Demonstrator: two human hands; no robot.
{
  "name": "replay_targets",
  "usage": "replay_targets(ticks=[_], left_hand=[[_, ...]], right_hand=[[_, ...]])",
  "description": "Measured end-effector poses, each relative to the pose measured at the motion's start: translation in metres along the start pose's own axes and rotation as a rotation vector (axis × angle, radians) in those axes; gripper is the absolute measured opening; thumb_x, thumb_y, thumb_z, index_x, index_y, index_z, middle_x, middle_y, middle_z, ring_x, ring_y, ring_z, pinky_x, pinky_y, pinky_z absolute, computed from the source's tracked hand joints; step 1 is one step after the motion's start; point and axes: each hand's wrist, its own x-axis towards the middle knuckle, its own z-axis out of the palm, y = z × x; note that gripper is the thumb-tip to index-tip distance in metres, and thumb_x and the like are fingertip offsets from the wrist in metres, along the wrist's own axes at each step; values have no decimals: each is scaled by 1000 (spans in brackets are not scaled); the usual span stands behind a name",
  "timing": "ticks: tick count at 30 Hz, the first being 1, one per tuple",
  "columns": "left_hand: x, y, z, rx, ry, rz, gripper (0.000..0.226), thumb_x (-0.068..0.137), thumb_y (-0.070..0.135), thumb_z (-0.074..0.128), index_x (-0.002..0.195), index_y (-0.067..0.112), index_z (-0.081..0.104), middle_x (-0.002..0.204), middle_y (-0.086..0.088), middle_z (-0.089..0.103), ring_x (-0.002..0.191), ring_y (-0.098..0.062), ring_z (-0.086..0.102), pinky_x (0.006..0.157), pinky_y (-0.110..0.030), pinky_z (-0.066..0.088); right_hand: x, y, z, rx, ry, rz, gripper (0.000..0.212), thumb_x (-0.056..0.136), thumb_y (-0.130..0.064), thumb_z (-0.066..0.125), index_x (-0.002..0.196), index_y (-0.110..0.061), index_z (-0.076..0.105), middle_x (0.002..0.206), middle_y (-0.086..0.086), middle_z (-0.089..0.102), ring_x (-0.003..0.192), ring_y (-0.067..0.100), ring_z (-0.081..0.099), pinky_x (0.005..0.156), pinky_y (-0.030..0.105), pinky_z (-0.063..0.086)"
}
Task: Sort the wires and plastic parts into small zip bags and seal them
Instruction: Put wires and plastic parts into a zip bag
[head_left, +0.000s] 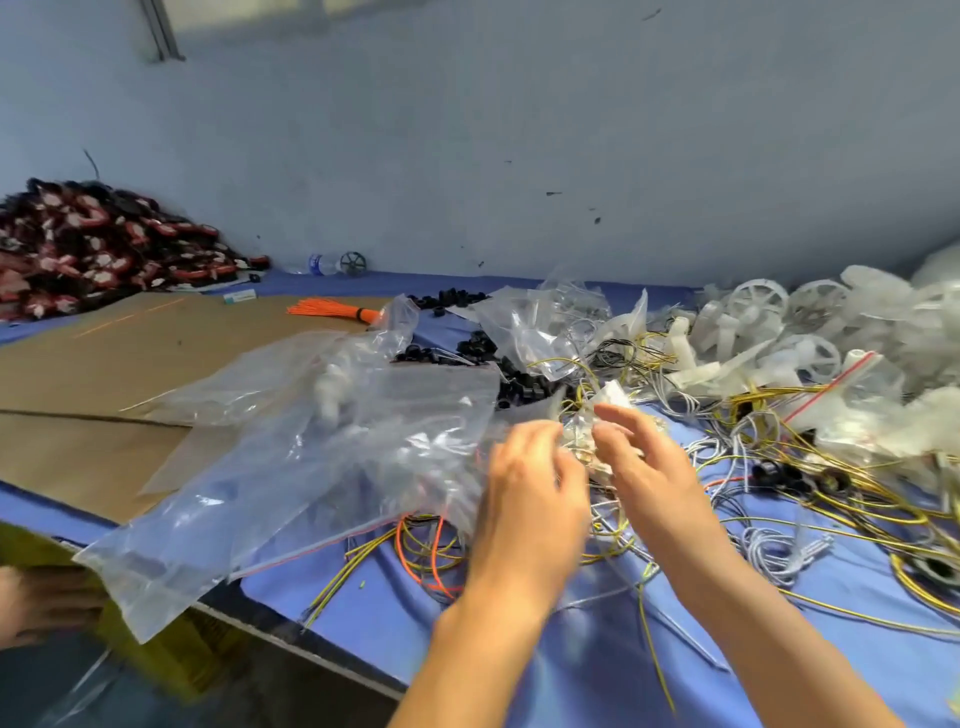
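Zip bag (584, 434) sits between left hand (530, 493) and right hand (649, 470).

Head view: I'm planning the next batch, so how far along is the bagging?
Early. Done: one red-striped clear zip bag on the right seems to hold white parts. In hand: left hand and right hand meet at a small clear plastic bag; blur hides the grip. Left: loose yellow wires, black plastic rings, white plastic wheels lie unbagged.
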Motion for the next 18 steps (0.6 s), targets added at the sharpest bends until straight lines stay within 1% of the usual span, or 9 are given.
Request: replay_targets(ticks=[2, 4, 7, 8, 10, 11, 14, 16, 18], left_hand=[[-11, 30, 12, -207, -64, 76, 29, 96, 15, 46, 120, 18, 63, 123, 8, 60, 115, -3, 54, 99, -19, 41], [-14, 52, 17, -461, -102, 30, 26, 96, 12, 49, 115, 22, 65, 120, 14, 62, 111, 6, 56, 91, -11, 44], [-4, 72, 13, -997, -165, -204, 23, 96, 11, 54, 111, 17, 70, 108, 4, 72, 102, -10, 67, 88, -24, 52], [2, 76, 9, -1226, -212, -273, 22, 95, 13, 55, 109, 15, 71, 106, 2, 72, 98, -13, 68, 86, -28, 54], [11, 81, 2, -1629, -330, -355, 22, 93, 20, 56, 108, 19, 72, 108, 5, 71, 99, -11, 64, 86, -28, 54], [14, 83, -1, -1758, -364, -370, 23, 92, 24, 56, 108, 21, 72, 110, 8, 71, 101, -8, 63, 89, -29, 52], [13, 91, -1, -1930, -352, -391, 25, 88, 31, 59, 106, 23, 75, 113, 11, 71, 110, -5, 59, 103, -30, 40], [8, 98, 4, -1961, -342, -403, 25, 88, 32, 59, 104, 22, 76, 112, 11, 72, 115, -5, 60, 105, -31, 44], [3, 104, 11, -1923, -399, -431, 27, 87, 34, 60, 105, 23, 76, 112, 9, 72, 110, -8, 64, 92, -31, 53]], right_hand=[[2, -8, -8, 282, -40, 205, 21, 101, -32, 48, 90, -22, 63, 79, -1, 64, 66, 10, 61, 59, 23, 47], [2, -13, -23, 480, -84, 302, 39, 100, -48, 39, 85, -21, 62, 72, -1, 63, 61, 12, 61, 58, 28, 48], [1, -13, -51, 538, -96, 338, 50, 103, -49, 32, 114, -13, 65, 94, 1, 73, 85, 20, 68, 82, 37, 52], [0, -9, -59, 536, -119, 364, 47, 105, -41, 33, 123, -9, 62, 90, -6, 74, 83, 14, 69, 82, 32, 52], [-6, -3, -73, 533, -141, 442, 41, 107, -25, 31, 136, -4, 52, 84, -22, 73, 84, 3, 69, 82, 24, 52], [-11, -1, -78, 546, -145, 470, 40, 107, -27, 32, 138, -10, 52, 97, -17, 74, 95, 9, 69, 90, 31, 53], [-23, -4, -90, 665, -180, 547, 50, 100, -49, 39, 131, -15, 57, 130, 19, 62, 119, 39, 59, 106, 55, 41], [-27, -9, -98, 799, -204, 562, 58, 97, -53, 43, 132, -9, 58, 126, 22, 62, 111, 37, 62, 104, 50, 42], [-24, -10, -112, 865, -167, 512, 55, 97, -46, 48, 135, -7, 56, 133, 19, 59, 119, 32, 56, 111, 48, 38]])
